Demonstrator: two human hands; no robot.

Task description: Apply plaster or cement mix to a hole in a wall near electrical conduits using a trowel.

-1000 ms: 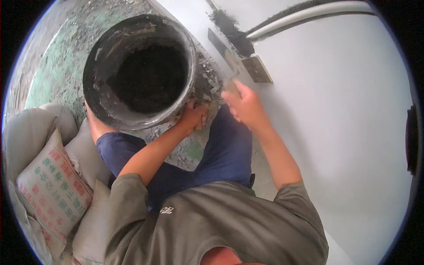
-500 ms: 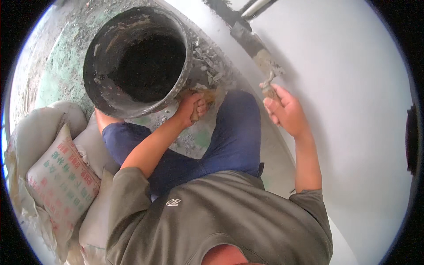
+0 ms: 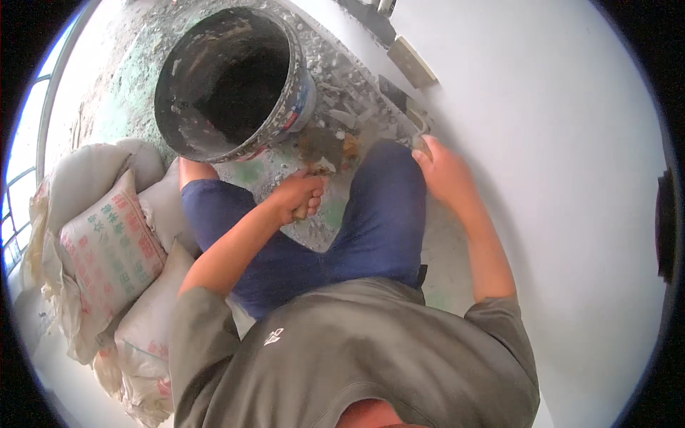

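My left hand is wrapped around the handle of a scraper-like tool, whose stained brown blade points away from me over the floor. Closed on a trowel's handle, my right hand is beside my right knee. The trowel has a bent metal neck and a dark blade along the foot of the white wall. A large dark bucket stands tilted toward me beyond my left hand. Its inside is coated with grey residue, and its bottom is in shadow.
Several filled white sacks are piled at my left. Rubble and broken chips lie between bucket and wall. A beige rectangular plate shows at the wall, near a dark strip. My bent legs frame the floor.
My right hand has moved slightly left and away from me, bringing the trowel lower by the wall's foot. My left hand has come back toward me with its tool. The view has shifted.
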